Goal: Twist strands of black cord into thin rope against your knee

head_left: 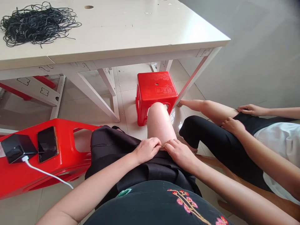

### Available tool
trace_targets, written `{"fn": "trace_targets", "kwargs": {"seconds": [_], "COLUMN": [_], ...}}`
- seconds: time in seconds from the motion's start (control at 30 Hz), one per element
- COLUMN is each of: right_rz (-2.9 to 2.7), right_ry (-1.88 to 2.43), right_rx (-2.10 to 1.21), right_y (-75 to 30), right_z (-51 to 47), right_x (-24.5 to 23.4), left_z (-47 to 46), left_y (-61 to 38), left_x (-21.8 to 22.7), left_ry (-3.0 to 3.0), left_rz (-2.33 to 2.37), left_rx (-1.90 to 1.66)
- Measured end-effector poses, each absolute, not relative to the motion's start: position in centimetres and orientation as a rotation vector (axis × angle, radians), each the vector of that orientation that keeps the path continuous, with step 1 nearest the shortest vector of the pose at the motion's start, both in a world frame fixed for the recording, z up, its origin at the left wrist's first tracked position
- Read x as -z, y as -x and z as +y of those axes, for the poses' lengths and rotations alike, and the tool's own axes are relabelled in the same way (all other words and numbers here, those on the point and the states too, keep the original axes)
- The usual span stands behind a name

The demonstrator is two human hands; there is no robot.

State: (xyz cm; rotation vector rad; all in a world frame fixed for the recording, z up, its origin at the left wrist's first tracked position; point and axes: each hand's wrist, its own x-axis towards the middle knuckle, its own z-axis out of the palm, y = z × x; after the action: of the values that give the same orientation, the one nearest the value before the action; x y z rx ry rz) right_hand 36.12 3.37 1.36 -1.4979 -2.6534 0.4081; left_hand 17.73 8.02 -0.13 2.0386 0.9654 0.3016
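Both of my hands meet over my bare thigh, close to the hem of my black skirt [131, 150]. My left hand [147, 150] is closed, thumb and forefinger pinched together. Facing it, my right hand [181, 153] is closed too, its fingertips pressed down on the thigh. A short bit of thin black cord [163, 147] shows between the two sets of fingertips; the rest of it is hidden by the fingers. More thin black cord [103, 145] lies across the skirt on the left. On the table, a tangled heap of black cords [38, 25] sits at the far left.
A white table [131, 34] stands ahead. Beneath its edge is a red stool [157, 84]. Left of me, another red stool [65, 140] bears a phone [47, 144] and a black box-shaped device [17, 148] with a white cable [49, 175]. Another person [234, 147] sits at right.
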Motion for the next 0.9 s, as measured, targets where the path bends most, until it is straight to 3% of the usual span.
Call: {"fn": "trace_targets", "kwargs": {"seconds": [0.1, 0.33, 0.63, 0.8, 0.9], "right_rz": [-2.682, -2.434, -2.5, -2.096, -1.955], "right_ry": [1.673, 1.643, 1.537, 1.489, 1.499], "right_rx": [-0.634, -1.332, -1.563, -2.0, -1.99], "right_y": [-36.1, -37.7, -37.0, -39.6, -42.3], "right_z": [3.8, 7.9, 9.6, 11.0, 11.9], "right_x": [-2.3, -4.8, -5.0, -4.2, -3.4], "left_z": [8.1, 10.6, 10.4, 10.5, 10.6], "left_y": [-16.9, -17.4, -17.5, -17.3, -17.3], "left_x": [0.4, 0.8, -0.3, -0.4, -0.2], "left_ry": [-1.816, -1.505, -1.389, -1.301, -1.273], "left_rz": [1.028, 1.013, 0.98, 1.064, 1.081], "left_rx": [-0.219, -0.421, -0.403, -0.385, -0.418]}}
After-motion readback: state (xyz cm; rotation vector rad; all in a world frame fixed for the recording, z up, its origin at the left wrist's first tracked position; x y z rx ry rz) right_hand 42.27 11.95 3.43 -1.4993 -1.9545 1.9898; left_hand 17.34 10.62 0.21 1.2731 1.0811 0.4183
